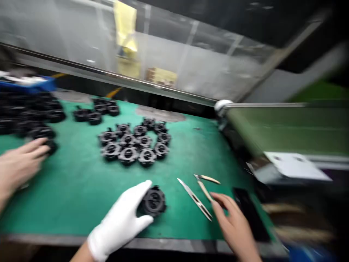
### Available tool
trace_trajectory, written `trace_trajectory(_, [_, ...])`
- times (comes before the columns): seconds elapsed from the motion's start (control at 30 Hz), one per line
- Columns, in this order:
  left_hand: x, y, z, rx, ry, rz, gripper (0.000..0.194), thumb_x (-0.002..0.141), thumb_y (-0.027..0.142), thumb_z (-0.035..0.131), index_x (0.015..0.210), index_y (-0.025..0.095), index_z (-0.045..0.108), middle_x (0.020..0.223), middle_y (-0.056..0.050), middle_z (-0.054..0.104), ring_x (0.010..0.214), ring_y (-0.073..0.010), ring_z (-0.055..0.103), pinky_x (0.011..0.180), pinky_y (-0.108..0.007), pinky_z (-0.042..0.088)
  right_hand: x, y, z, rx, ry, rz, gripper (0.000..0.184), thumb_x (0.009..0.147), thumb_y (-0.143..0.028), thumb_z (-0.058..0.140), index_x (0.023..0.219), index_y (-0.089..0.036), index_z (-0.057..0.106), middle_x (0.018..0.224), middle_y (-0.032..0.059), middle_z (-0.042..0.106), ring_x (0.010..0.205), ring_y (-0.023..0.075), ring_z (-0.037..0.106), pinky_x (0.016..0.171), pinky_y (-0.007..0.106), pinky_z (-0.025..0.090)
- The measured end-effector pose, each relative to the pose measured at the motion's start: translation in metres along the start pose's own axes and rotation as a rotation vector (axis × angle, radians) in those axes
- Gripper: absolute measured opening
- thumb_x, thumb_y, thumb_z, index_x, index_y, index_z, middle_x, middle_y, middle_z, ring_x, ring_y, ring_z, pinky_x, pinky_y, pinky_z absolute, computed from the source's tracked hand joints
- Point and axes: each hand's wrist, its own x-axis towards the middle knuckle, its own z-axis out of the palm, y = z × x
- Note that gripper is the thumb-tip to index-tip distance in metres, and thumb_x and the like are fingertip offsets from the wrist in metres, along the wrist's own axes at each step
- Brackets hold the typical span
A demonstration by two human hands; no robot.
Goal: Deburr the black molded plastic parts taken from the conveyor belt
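My left hand point(120, 222), in a white glove, grips a round black plastic part point(153, 201) that rests on the green mat point(81, 182) near the front edge. My bare right hand point(234, 222) lies to the right with its fingers apart. Its fingertips touch the handles of a small beige-handled cutter point(205, 183). Metal tweezers point(195, 198) lie just left of those fingers. A cluster of several similar black parts point(136, 143) sits in the middle of the mat, beyond both hands.
Another person's bare hand point(19, 163) reaches in from the left edge toward a pile of black parts point(29, 112). A smaller group of parts point(98, 109) lies farther back. A green conveyor belt point(286, 127) runs along the right, with a white sheet point(297, 165) and a flat black object point(248, 211) beside it.
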Motion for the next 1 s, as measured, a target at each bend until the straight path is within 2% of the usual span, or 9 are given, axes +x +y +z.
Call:
trace_trajectory(0.1, [0.007, -0.012, 0.018, 0.017, -0.018, 0.028, 0.095, 0.077, 0.034, 0.077, 0.159, 0.034, 0.028, 0.158, -0.006, 0.047, 0.142, -0.0329, 0.051, 0.118, -0.053, 0.046, -0.006, 0.013, -0.029, -0.188, -0.121, 0.054, 0.036, 0.105, -0.04, 0.044, 0.127, -0.021, 0.065, 0.131, 0.0114, 0.064, 0.121, 0.0243, 0.063, 0.103, 0.04, 0.054])
trace_trajectory(0.27, [0.011, 0.001, 0.024, 0.046, -0.043, 0.057, 0.093, 0.082, 0.037, 0.074, 0.16, 0.03, 0.024, 0.16, -0.01, 0.044, 0.144, -0.0321, 0.048, 0.12, -0.052, 0.044, 0.024, 0.028, -0.019, -0.267, -0.195, 0.055, 0.058, 0.098, -0.043, 0.056, 0.148, -0.015, 0.052, 0.156, 0.0189, 0.044, 0.147, 0.0363, 0.037, 0.118, 0.052, 0.038])
trace_trajectory(0.4, [0.015, 0.012, 0.023, 0.038, -0.031, 0.004, 0.096, 0.082, 0.039, 0.076, 0.16, 0.024, 0.023, 0.157, -0.014, 0.047, 0.144, -0.0321, 0.049, 0.12, -0.051, 0.043, 0.048, 0.036, -0.008, -0.256, -0.251, 0.019, 0.057, 0.096, -0.044, 0.058, 0.144, -0.014, 0.057, 0.133, 0.0218, 0.061, 0.128, 0.0395, 0.054, 0.107, 0.055, 0.044])
trace_trajectory(0.57, [-0.003, 0.036, 0.043, 0.079, 0.198, -0.045, 0.098, 0.081, 0.048, 0.078, 0.159, 0.018, 0.027, 0.148, -0.02, 0.052, 0.137, -0.0376, 0.053, 0.115, -0.058, 0.046, 0.023, 0.006, -0.014, -0.148, -0.286, 0.03, 0.041, 0.103, -0.04, 0.044, 0.135, -0.018, 0.059, 0.122, 0.0142, 0.064, 0.116, 0.0293, 0.062, 0.101, 0.044, 0.049])
trace_trajectory(0.67, [-0.021, 0.052, 0.046, 0.097, 0.251, -0.085, 0.108, 0.079, 0.057, 0.079, 0.16, 0.015, 0.022, 0.154, -0.023, 0.044, 0.144, -0.0407, 0.045, 0.118, -0.061, 0.041, -0.017, -0.029, -0.018, 0.194, -0.351, 0.062, 0.035, 0.107, -0.044, 0.04, 0.133, -0.025, 0.055, 0.121, 0.0067, 0.066, 0.109, 0.0221, 0.065, 0.094, 0.035, 0.053])
trace_trajectory(0.73, [-0.026, 0.053, 0.034, 0.029, 0.158, -0.098, 0.115, 0.078, 0.059, 0.08, 0.163, 0.018, 0.014, 0.164, -0.022, 0.03, 0.151, -0.0403, 0.035, 0.122, -0.06, 0.035, -0.041, -0.049, -0.018, 0.357, -0.4, 0.051, 0.035, 0.107, -0.046, 0.044, 0.135, -0.027, 0.053, 0.124, 0.0062, 0.066, 0.109, 0.0216, 0.066, 0.093, 0.034, 0.054])
trace_trajectory(0.83, [-0.015, 0.04, 0.003, -0.11, -0.069, -0.085, 0.118, 0.078, 0.058, 0.08, 0.164, 0.023, 0.008, 0.169, -0.017, 0.021, 0.155, -0.0372, 0.028, 0.126, -0.056, 0.031, -0.061, -0.066, -0.014, 0.355, -0.471, -0.053, 0.043, 0.103, -0.044, 0.053, 0.143, -0.028, 0.05, 0.131, 0.0087, 0.061, 0.118, 0.0241, 0.062, 0.098, 0.037, 0.054])
trace_trajectory(0.93, [0.004, 0.028, -0.014, -0.108, -0.251, -0.005, 0.101, 0.077, 0.055, 0.082, 0.159, 0.026, 0.03, 0.163, -0.012, 0.038, 0.151, -0.0346, 0.037, 0.125, -0.053, 0.034, -0.064, -0.069, -0.008, 0.221, -0.439, -0.151, 0.048, 0.101, -0.041, 0.057, 0.146, -0.026, 0.05, 0.127, 0.0111, 0.06, 0.12, 0.0278, 0.058, 0.101, 0.044, 0.052])
trace_trajectory(1.0, [0.01, 0.028, -0.01, -0.143, -0.257, -0.004, 0.089, 0.074, 0.053, 0.084, 0.149, 0.025, 0.044, 0.151, -0.009, 0.052, 0.141, -0.0313, 0.05, 0.121, -0.049, 0.041, -0.061, -0.069, -0.007, 0.152, -0.4, -0.195, 0.049, 0.1, -0.04, 0.058, 0.147, -0.024, 0.051, 0.125, 0.0125, 0.06, 0.118, 0.0293, 0.058, 0.101, 0.047, 0.051])
